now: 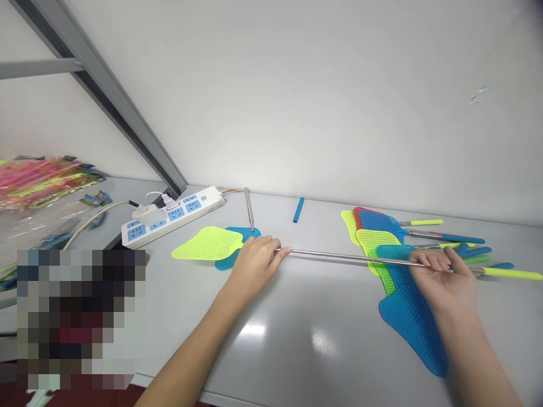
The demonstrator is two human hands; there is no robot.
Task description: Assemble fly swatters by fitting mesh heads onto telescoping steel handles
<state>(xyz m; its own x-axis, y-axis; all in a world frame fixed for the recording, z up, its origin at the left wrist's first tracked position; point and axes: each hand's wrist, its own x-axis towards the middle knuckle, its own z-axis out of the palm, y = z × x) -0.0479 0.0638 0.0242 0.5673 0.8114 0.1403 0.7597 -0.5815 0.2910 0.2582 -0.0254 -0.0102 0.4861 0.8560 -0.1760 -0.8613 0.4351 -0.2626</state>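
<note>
A yellow-green fly swatter (207,244) with a long metal telescopic rod stretches across the table between my hands. My left hand (257,257) is closed round the rod near the mesh head. Fingers of my right hand (445,277) curl over the rod's other end, close to a yellow-green handle (513,273). Under the yellow-green head lies a blue swatter head (227,262), partly covered. Beneath and beside my right hand, several fly swatters (416,322) in blue, yellow-green, green and red overlap in a pile, their handles pointing right.
A white power strip (186,217) with plugs and cables sits at the back left. Near the wall are a short blue tube (298,210) and a thin metal rod (249,209). Bagged colourful items (42,181) lie far left, beyond a grey metal post (123,107). A pixelated patch hides the lower left.
</note>
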